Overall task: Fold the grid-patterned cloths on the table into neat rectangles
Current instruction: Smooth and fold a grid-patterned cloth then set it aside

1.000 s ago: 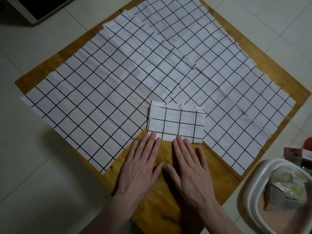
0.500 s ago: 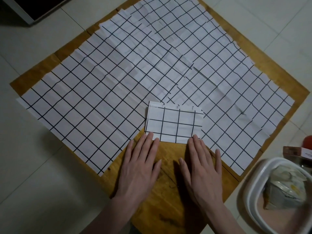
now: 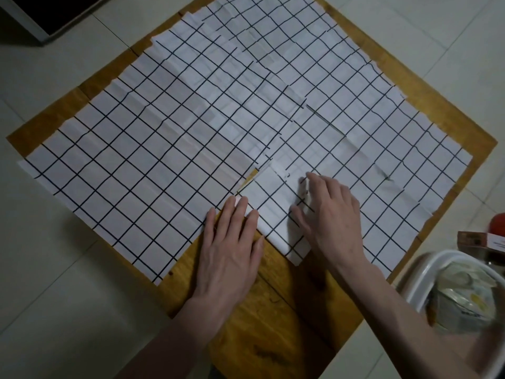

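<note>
Wooden bench (image 3: 273,318) carries grid-patterned cloths (image 3: 169,149) spread wide; the folded cloth (image 3: 276,212) lies at lower centre. Your left hand (image 3: 232,250) rests flat at its edge, your right hand (image 3: 330,214) pinches its right side

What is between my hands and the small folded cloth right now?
Nothing visible. The right hand already rests on the small folded cloth, and the left hand's fingertips touch its near-left edge.

Dim pale tiled floor (image 3: 68,310) beneath a square wooden table (image 3: 273,324).
</note>
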### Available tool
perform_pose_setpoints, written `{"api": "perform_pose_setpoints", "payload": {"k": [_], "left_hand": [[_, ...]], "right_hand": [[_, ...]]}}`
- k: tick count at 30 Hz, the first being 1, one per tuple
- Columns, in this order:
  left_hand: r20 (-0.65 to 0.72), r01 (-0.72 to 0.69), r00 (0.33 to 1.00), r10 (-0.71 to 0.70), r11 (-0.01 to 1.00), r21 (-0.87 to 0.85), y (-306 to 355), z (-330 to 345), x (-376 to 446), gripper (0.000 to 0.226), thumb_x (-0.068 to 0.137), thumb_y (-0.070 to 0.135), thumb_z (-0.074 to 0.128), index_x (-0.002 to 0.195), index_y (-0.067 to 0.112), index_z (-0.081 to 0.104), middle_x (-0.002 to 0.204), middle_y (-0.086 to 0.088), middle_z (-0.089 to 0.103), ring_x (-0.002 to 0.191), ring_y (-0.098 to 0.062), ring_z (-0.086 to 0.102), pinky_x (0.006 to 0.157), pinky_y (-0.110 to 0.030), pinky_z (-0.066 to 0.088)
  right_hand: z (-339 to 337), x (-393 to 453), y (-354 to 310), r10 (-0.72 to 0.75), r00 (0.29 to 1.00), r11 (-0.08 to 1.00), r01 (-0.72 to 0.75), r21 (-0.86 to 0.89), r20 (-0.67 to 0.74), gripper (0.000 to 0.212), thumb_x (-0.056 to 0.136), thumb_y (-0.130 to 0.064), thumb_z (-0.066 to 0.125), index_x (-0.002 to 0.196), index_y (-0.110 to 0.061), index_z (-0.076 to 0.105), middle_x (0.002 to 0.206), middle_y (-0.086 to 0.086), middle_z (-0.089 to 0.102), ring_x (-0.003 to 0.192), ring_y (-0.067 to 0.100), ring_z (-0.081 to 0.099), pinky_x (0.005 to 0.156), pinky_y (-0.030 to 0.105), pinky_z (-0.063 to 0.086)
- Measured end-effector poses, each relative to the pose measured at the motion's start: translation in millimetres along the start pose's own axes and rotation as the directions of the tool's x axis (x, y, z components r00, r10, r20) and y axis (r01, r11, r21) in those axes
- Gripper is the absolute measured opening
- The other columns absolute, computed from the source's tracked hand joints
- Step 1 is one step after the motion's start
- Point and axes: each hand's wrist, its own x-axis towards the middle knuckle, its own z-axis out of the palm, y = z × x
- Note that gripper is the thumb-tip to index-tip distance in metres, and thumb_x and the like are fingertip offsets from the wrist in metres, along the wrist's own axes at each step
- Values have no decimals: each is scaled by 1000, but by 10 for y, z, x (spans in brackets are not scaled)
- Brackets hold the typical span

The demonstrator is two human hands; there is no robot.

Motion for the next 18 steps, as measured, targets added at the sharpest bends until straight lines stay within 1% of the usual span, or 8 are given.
{"api": "perform_pose_setpoints", "payload": {"k": [3,5,7,9,12,14,15,18], "left_hand": [[-4,-7,1000,8,1000,9,-3,2,27,54,110,43,27,153,15,43,170,-10,26,160,-26,14,126,-58,21],[-12,2,1000,-2,1000,2,10,1,49,54,110,43,29,153,15,42,170,-10,26,159,-27,17,126,-56,23],[-26,29,999,-29,1000,-8,39,-8,71,52,109,42,34,151,14,43,167,-13,30,156,-29,25,125,-54,27],[-38,71,997,-71,997,-9,77,-17,92,50,107,42,38,149,15,46,163,-15,35,151,-31,32,121,-53,33],[-33,120,992,-120,993,-10,135,-26,120,49,106,41,40,149,18,45,159,-14,39,145,-31,38,117,-50,38],[-34,144,989,-145,989,-28,166,-37,128,52,103,40,46,149,17,45,156,-14,42,142,-31,41,113,-49,40],[-39,156,987,-157,987,-35,178,-46,126,55,101,40,50,150,16,45,155,-14,44,140,-31,43,111,-48,41],[-48,185,981,-188,981,-54,197,-70,112,61,97,39,56,151,13,43,153,-12,46,136,-29,47,107,-47,44]], "right_hand": [[7,-9,-33,47,999,998,-46,35,-5,59,93,-37,71,145,-18,51,128,6,59,117,29,53,99,44,42],[12,-39,-59,84,996,994,-85,75,10,50,93,-36,69,138,-21,55,121,3,60,113,27,53,97,42,40],[25,-65,-74,111,993,988,-113,106,32,39,95,-36,66,131,-22,58,117,0,60,110,24,52,94,40,39],[31,-92,-89,122,992,983,-125,138,32,32,94,-35,65,122,-21,59,110,-2,57,102,22,50,88,37,37],[16,-144,-113,116,993,963,-119,241,29,18,95,-30,65,106,-21,54,98,-4,50,85,17,47,74,35,42],[0,-196,-133,122,991,926,-136,352,61,15,98,-30,62,101,-23,49,91,-5,54,76,14,52,65,36,48],[-5,-227,-139,129,989,908,-149,391,79,14,100,-31,60,101,-24,48,87,-6,57,74,13,56,63,39,52],[-15,-339,-149,129,986,880,-162,447,103,13,101,-32,60,103,-26,48,83,-6,62,71,13,60,62,45,56]]}}
